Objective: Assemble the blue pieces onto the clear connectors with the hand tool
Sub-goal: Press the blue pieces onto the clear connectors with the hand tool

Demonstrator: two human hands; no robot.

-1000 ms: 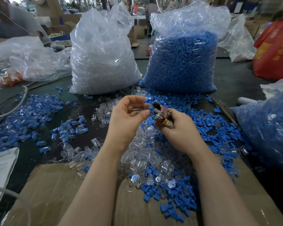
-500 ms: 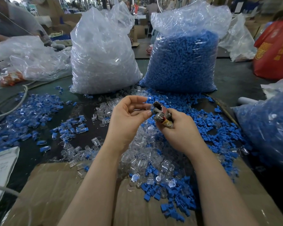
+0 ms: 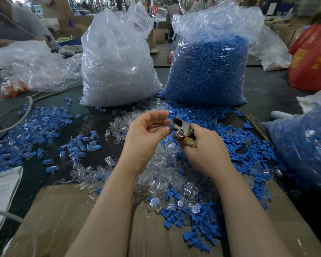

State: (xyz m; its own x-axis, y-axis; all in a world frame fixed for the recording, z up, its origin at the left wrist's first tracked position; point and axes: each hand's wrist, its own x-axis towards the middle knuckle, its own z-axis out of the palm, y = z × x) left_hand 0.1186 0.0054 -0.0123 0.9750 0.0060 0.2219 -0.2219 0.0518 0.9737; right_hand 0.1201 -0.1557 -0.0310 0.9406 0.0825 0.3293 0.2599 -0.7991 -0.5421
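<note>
Your right hand (image 3: 204, 147) grips the hand tool (image 3: 181, 127); your left hand (image 3: 146, 134) pinches something unclear at its mouth, and misalignment could jam it.

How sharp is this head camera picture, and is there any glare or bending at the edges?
Head view: the hands and the hand tool are sharp; the far workshop background is blurred; glare streaks the clear bag and the bag of blue pieces; wide-angle distortion bows the edges.
</note>
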